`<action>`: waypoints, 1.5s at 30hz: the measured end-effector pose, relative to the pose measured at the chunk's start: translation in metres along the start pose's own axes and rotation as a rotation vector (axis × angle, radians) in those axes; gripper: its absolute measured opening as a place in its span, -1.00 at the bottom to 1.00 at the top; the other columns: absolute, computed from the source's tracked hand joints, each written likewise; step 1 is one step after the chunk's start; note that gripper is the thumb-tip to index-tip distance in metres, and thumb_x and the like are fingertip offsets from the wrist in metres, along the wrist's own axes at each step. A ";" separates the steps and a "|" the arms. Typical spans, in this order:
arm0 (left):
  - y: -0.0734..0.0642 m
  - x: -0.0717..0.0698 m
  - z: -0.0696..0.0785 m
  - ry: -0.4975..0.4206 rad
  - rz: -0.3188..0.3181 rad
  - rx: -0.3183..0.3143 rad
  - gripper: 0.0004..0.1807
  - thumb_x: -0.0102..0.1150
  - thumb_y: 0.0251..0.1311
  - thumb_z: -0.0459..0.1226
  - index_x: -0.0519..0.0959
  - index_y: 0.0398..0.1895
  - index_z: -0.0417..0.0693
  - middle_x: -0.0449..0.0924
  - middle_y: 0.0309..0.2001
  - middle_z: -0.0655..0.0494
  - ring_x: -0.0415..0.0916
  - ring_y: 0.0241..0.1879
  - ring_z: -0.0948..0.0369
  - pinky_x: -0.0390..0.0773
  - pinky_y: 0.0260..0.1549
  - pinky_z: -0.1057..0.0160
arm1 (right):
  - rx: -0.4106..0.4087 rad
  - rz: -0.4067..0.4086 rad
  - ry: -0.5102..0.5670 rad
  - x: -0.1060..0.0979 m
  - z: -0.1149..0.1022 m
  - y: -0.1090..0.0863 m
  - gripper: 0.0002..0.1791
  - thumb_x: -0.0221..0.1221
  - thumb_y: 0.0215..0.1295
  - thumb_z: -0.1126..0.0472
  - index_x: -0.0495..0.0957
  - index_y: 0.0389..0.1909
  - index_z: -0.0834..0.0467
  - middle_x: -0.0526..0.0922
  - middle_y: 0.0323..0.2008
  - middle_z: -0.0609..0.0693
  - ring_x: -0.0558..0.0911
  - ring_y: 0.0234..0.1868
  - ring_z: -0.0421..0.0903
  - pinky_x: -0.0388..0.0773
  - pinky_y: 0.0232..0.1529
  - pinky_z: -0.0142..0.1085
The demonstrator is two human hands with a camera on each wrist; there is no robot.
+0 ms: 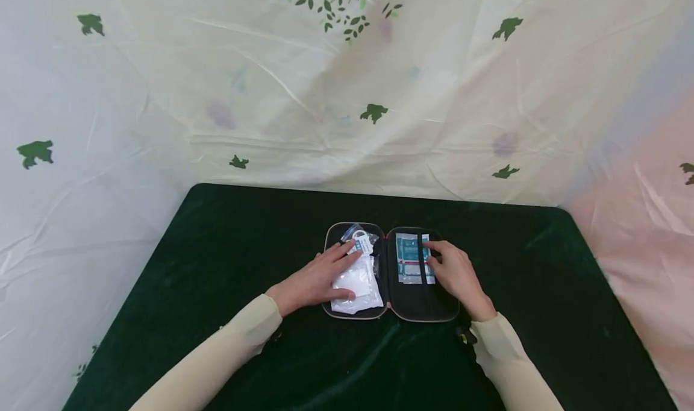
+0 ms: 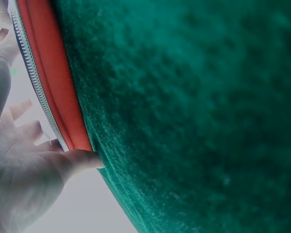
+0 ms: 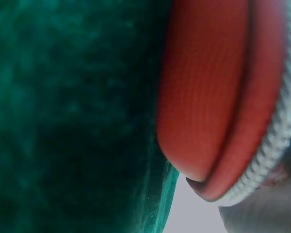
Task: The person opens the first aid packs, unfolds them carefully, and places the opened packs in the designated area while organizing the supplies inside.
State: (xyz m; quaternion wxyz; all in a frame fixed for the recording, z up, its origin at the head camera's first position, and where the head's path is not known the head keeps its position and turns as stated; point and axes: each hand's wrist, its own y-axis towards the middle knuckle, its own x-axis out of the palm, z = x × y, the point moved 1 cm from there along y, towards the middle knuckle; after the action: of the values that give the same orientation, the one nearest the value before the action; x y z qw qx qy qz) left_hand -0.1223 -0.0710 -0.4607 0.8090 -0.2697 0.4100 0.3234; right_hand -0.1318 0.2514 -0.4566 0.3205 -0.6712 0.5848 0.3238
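Observation:
A small zippered case (image 1: 424, 307) lies unfolded, its lining black; in the left wrist view its outer side (image 2: 56, 73) is red. White packets (image 1: 358, 278) in clear wrap fill the left half, and my left hand (image 1: 320, 276) rests flat over them, fingers spread and fairly straight. Above them a small bag with a white ring (image 1: 359, 235) partly shows. In the right half, blue-and-white flat packets (image 1: 408, 251) sit beneath a black elastic strap (image 1: 421, 266). My right hand (image 1: 455, 272) pinches the right edge of these packets, thumb and index finger bent beside the strap.
Dark green velvety cloth (image 1: 244, 236) covers the table under the case. Behind and at both sides hangs a pale curtain (image 1: 303, 97) with green leaf prints. A small dark object (image 1: 466, 335) is by the right cuff.

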 end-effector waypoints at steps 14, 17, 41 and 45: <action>-0.004 0.002 -0.002 0.010 -0.009 -0.016 0.00 0.26 0.31 0.22 0.00 0.69 0.28 -0.23 0.70 0.18 -0.24 0.65 -0.01 0.03 0.49 -0.27 | -0.032 -0.003 -0.055 0.007 -0.006 0.002 -0.55 0.18 0.44 0.40 0.51 0.32 0.35 0.61 0.06 0.30 0.56 -0.24 0.05 0.48 -0.34 -0.19; -0.004 0.000 -0.001 0.002 -0.010 -0.015 0.00 0.27 0.31 0.22 0.01 0.69 0.26 -0.23 0.70 0.16 -0.23 0.65 -0.02 0.03 0.49 -0.28 | -0.030 -0.001 -0.063 0.007 -0.007 0.002 -0.54 0.20 0.43 0.40 0.50 0.32 0.36 0.60 0.06 0.30 0.56 -0.24 0.04 0.53 -0.31 -0.17; -0.003 -0.005 -0.001 -0.034 -0.007 0.004 -0.01 0.27 0.32 0.20 0.00 0.69 0.27 -0.23 0.70 0.17 -0.26 0.65 0.00 0.00 0.50 -0.28 | -0.003 0.000 0.042 -0.002 -0.007 -0.008 -0.54 0.10 0.52 0.35 0.46 0.39 0.26 0.48 0.33 0.32 0.63 -0.02 0.15 0.60 0.07 0.12; 0.000 -0.005 -0.003 -0.036 -0.023 0.002 -0.01 0.24 0.34 0.22 -0.03 0.70 0.29 -0.26 0.70 0.19 -0.29 0.65 0.00 -0.01 0.50 -0.29 | 0.008 0.017 0.070 -0.002 -0.004 -0.011 -0.55 0.09 0.55 0.29 0.46 0.40 0.24 0.49 0.33 0.31 0.65 0.04 0.17 0.59 0.12 0.15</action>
State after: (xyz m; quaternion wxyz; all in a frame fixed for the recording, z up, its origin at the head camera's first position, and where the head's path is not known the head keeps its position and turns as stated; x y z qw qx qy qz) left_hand -0.1259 -0.0745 -0.4578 0.8203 -0.2678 0.3924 0.3184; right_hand -0.1205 0.2506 -0.4515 0.2998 -0.6757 0.6026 0.3007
